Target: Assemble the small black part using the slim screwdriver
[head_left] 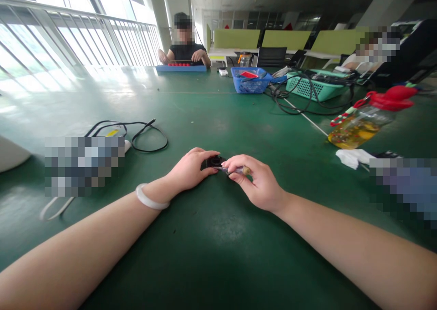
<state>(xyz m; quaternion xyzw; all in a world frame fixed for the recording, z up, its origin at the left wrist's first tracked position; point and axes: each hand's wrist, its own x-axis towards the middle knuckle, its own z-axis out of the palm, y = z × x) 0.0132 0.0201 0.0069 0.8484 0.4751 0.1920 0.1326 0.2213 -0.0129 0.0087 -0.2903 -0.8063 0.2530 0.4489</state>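
Note:
My left hand (189, 170) is closed around a small black device (215, 160) with a round ring-like part, held on or just above the green tabletop (218, 255). Fingers and thumb grip it from its left side. In my right hand (261, 182) is a small screwdriver (246, 170), pinched between thumb and fingers, its light brownish handle end pointing right. Its thin metal shaft points left toward the black device. Whether the tip touches the device is too small to tell. Both hands are close together, near the middle of the view.
Left of my hands lies a black cable (160, 137) beside a blurred-out object. A bottle with a red lid (362, 123) stands at right. Farther back are a blue basket (251, 84), a green basket (314, 89) with cables, and a person (187, 50) seated behind a blue tray (180, 68).

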